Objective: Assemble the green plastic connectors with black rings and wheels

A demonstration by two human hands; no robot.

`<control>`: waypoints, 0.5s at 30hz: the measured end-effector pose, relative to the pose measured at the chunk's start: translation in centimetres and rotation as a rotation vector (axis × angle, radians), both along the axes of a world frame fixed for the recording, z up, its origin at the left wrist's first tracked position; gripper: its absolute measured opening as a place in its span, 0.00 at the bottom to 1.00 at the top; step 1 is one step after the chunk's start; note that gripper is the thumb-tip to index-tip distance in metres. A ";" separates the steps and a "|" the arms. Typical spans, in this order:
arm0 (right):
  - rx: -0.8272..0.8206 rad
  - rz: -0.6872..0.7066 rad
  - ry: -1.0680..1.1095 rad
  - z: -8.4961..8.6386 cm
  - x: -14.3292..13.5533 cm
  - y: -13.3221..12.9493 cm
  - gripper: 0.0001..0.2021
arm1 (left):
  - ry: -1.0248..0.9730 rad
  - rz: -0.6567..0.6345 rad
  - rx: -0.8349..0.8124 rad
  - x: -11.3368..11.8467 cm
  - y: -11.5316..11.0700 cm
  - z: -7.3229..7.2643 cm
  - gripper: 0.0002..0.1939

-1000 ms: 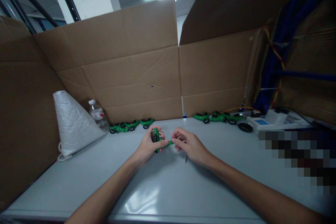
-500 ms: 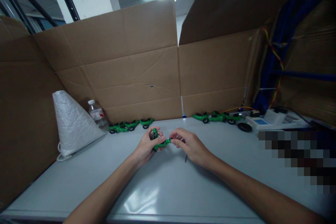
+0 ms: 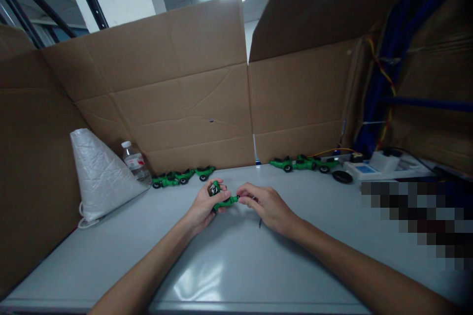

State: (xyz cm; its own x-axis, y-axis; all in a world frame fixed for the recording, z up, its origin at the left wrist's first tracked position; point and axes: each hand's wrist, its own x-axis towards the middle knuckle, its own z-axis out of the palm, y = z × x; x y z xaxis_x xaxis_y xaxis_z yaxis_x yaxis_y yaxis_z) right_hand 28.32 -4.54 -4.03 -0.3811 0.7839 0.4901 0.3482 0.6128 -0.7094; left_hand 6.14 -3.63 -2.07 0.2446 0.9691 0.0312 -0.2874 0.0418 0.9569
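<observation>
My left hand [image 3: 205, 206] is closed around a green toy car [image 3: 226, 202] with dark parts, tilted above the middle of the table. Finger and thumb of my right hand [image 3: 268, 206] are pinched at the car's narrow right end. What they grip there is too small to make out. A thin dark piece [image 3: 260, 223] shows just below the right hand; whether that hand holds it I cannot tell. Behind my left hand, several similar green cars [image 3: 183, 177] with black wheels stand in a row. More green cars [image 3: 305, 163] stand at the back right.
A silvery-white bag [image 3: 101, 177] leans at the left beside a clear water bottle [image 3: 135, 161]. Cardboard walls [image 3: 192, 93] enclose the grey table [image 3: 221, 266]. At the right lie a black ring [image 3: 343, 177] and a white power strip [image 3: 388, 171] with cables, near a blue metal frame [image 3: 380, 78].
The car in my left hand has turned slightly, showing more of its dark part. My right hand keeps its pinch at the car's end. The whole view has shifted a little.
</observation>
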 end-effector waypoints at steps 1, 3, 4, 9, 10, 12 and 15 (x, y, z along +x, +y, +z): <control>0.003 -0.002 -0.011 0.0 0.0 0.0 0.07 | 0.002 -0.003 0.002 0.0 0.0 -0.1 0.36; 0.010 -0.003 -0.038 0.1 0.1 0.0 0.08 | 0.009 -0.009 0.005 -0.1 0.1 -0.1 0.36; 0.017 0.002 -0.051 0.0 0.1 0.0 0.08 | 0.012 -0.011 0.005 -0.2 0.1 -0.2 0.35; 0.058 0.049 -0.037 0.0 0.2 0.1 0.07 | -0.013 -0.045 -0.020 -0.2 0.0 0.0 0.34; 0.046 0.058 -0.015 0.0 0.1 0.0 0.06 | -0.025 -0.053 -0.027 -0.2 0.0 0.1 0.34; -0.002 0.082 0.041 0.1 -0.2 -0.2 0.05 | -0.044 -0.061 -0.030 -0.1 -0.1 0.3 0.33; -0.052 0.090 0.094 0.4 -0.5 -0.6 0.04 | -0.055 -0.070 -0.024 0.0 -0.2 0.5 0.31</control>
